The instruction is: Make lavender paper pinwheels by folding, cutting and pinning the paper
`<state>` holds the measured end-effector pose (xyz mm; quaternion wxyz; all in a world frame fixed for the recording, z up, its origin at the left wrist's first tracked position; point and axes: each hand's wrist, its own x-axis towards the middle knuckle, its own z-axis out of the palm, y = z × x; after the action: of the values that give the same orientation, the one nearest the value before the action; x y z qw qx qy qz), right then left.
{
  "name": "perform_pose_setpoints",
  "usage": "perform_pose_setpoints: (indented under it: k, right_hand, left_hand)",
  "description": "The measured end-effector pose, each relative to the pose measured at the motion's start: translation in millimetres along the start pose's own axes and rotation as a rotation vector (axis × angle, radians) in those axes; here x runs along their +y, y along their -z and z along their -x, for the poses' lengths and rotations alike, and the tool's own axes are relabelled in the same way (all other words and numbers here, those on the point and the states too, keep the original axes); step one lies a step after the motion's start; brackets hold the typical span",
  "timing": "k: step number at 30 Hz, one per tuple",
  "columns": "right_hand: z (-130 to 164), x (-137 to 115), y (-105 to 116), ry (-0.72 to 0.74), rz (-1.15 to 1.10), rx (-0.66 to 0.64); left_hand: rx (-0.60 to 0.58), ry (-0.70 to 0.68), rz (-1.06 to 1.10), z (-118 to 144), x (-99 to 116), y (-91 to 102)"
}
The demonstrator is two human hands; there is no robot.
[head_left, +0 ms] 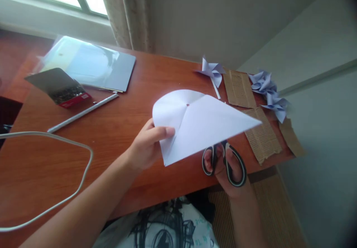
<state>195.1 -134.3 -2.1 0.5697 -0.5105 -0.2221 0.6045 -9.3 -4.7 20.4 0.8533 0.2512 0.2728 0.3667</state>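
Head view, left hand (147, 145) pinching paper (195, 123), right hand (225, 171) seemingly gripping scissors (225, 162)

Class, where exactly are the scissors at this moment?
In the head view, the scissors are in the right hand, low and right of centre at the desk's near edge, partly hidden under the white paper.

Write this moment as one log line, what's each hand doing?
left hand: holds folded white paper sheet | right hand: grips black-handled scissors under sheet | wooden table: lilac paper pinwheels, cardboard strips
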Motion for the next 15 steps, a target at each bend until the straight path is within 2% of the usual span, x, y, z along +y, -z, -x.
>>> perform_pose_setpoints:
  k: [3, 7, 11, 15]
  right_hand:
    - [-10.8, -10.0, -3.5, 0.025, -0.069, 0.042]
    - [-19.3, -23.1, 2.5, 0.042, -0.067, 0.076]
    - [-22.3, -24.8, 7.6, 0.136, -0.005, 0.165]
    - [-25.4, -20.0, -4.8, 0.196, -0.01, 0.266]
  left_hand:
    - [-0.098, 0.115, -0.12, 2.1, -4.5, 6.7]
    - [-0.198, 0.176, -0.252, 1.1, -7.4, 10.8]
    - [-0.153, 0.214, -0.25, -2.4, -5.8, 8.0]
    - [-0.088, 0.093, -0.103, -7.4, -5.2, 4.3]
